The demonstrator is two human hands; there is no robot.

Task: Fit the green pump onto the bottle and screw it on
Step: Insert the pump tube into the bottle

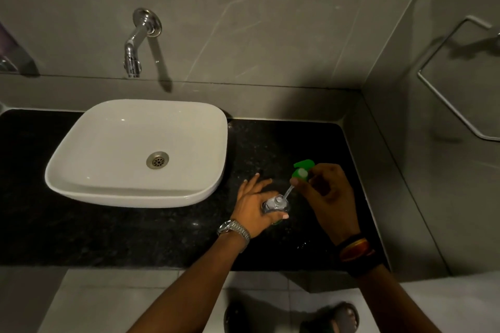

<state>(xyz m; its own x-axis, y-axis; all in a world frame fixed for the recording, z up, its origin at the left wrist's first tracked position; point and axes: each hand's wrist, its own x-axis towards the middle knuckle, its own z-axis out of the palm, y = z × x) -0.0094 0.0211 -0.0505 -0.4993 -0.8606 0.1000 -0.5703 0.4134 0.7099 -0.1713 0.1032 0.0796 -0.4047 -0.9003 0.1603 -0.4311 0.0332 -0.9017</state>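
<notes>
The single camera on my head looks steeply down and forward, close above my left hand (255, 204) and right hand (326, 196), with the basin (81, 170) left of them, the wall beyond.

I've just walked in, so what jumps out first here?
The bright green pump, held in the right hand over the dark counter, its tube angled into the clear bottle that the left hand grips. Left of them sits a big white basin under a wall tap.
</notes>
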